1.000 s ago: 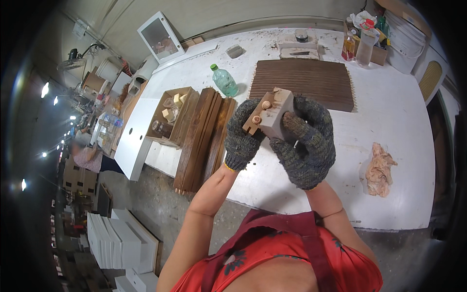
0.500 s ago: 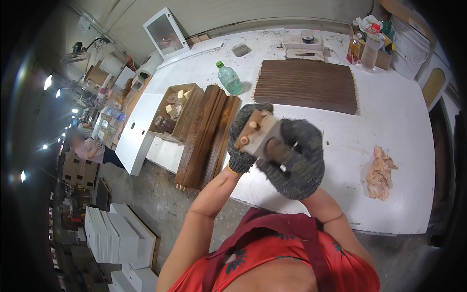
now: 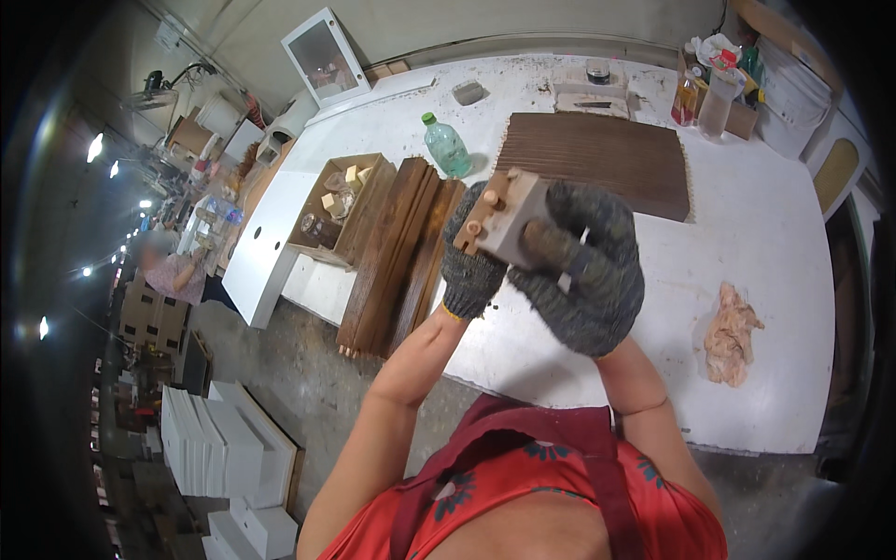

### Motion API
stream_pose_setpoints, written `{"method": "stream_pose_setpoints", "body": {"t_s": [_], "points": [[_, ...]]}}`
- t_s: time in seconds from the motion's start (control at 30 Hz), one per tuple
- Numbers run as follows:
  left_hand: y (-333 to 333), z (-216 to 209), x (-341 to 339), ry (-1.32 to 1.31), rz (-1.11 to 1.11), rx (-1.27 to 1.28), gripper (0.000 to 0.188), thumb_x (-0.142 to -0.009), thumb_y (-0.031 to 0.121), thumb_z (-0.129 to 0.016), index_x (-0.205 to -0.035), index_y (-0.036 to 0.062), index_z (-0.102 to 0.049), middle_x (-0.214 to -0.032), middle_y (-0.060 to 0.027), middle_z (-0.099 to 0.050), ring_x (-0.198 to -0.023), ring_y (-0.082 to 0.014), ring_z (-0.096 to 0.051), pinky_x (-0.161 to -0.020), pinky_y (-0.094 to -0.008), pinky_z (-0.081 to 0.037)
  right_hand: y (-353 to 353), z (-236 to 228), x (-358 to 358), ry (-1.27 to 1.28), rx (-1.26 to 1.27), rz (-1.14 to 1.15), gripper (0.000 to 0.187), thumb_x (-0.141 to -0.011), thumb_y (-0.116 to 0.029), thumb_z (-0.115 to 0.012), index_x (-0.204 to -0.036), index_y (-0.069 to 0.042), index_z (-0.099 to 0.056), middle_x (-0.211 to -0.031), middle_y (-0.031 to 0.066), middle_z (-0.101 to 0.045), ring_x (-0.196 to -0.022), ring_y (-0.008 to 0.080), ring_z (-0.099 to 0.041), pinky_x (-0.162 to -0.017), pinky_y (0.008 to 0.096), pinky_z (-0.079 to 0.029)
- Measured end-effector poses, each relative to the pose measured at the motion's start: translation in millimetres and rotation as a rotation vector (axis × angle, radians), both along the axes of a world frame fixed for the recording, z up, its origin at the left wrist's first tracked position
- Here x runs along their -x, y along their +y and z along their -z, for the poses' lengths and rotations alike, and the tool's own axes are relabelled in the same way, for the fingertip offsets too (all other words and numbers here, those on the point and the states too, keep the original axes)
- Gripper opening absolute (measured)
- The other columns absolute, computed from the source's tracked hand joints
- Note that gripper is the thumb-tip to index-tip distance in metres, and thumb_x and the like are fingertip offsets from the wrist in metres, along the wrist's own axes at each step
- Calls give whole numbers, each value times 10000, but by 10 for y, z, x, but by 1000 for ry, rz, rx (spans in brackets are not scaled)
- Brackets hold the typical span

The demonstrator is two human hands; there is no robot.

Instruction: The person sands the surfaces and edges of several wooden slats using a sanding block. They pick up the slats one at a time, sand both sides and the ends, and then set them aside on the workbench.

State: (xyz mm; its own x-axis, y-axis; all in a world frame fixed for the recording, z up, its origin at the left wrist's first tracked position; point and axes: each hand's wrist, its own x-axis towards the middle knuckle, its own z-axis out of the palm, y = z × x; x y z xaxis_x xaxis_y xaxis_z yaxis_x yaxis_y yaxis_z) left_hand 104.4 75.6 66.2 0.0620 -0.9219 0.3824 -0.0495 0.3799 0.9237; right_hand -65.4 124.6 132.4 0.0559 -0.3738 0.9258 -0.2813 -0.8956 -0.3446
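Observation:
A short-looking wooden piece (image 3: 515, 220) with two round dowels on its end is raised above the table in front of me. My left hand (image 3: 473, 257), in a dark grey knitted glove, wraps round its left side. My right hand (image 3: 588, 266), gloved alike, is closed on its right side, with a finger or thumb pressed on the grey-brown face. How far the piece reaches beneath my hands is hidden. To the left lie long brown wooden strips (image 3: 387, 252) with dowelled ends. A row of brown strips (image 3: 593, 163) lies side by side beyond my hands.
The white table (image 3: 775, 373) holds a crumpled tan cloth (image 3: 733, 334) at right and a green-capped bottle (image 3: 446, 147) further off. A box of small blocks (image 3: 338, 207) stands left. Bottles (image 3: 716, 105) and a white bucket (image 3: 789, 98) fill the back right. White panels (image 3: 219, 443) are stacked on the floor.
Both hands have shifted slightly up and to the right with the wooden piece. The right hand has turned a little, and its grip remains closed.

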Motion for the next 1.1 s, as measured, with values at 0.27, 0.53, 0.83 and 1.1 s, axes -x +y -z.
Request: {"method": "stream_pose_setpoints", "body": {"t_s": [0.27, 0.53, 0.83, 1.1], "points": [[-122, -118, -128, -25, 59, 55, 853, -663, 63, -809, -1392, 62, -366, -1275, -78, -493, -1125, -168, -482, -824, -286, -502, 356, 160, -111, 180, -65, -356, 446, -700, -222, -800, -1124, -153, -683, -1195, 122, -578, -1094, 291, -555, -882, 422, -460], [-21, -506, -282, -105, 125, 273, 784, -664, 119, -854, -1337, 51, -457, -1182, -82, -602, -1037, -166, -596, -803, -289, -526, 24, 424, 161, -574, -486, -402, 377, -829, -132, -711, -1188, -60, -624, -1300, 154, -538, -1194, 273, -525, -985, 387, -463], [124, -321, -192, 77, -58, 87, 436, -686, 197, -848, -1011, 21, -616, -877, -79, -676, -778, -159, -646, -690, -304, -520, -17, -3, -211, -293, -118, -62, 525, -691, -75, -804, -1185, -79, -626, -1285, 142, -536, -1178, 301, -531, -951, 378, -482], [-32, 338, -336, 145, -55, -15, 521, -814, 180, -718, -1236, -19, -486, -1140, -125, -598, -1019, -191, -591, -824, -321, -486, 50, 2, -521, -44, -61, 64, 562, -666, -90, -820, -1192, -143, -628, -1271, 158, -525, -1137, 325, -530, -926, 411, -461]]}}
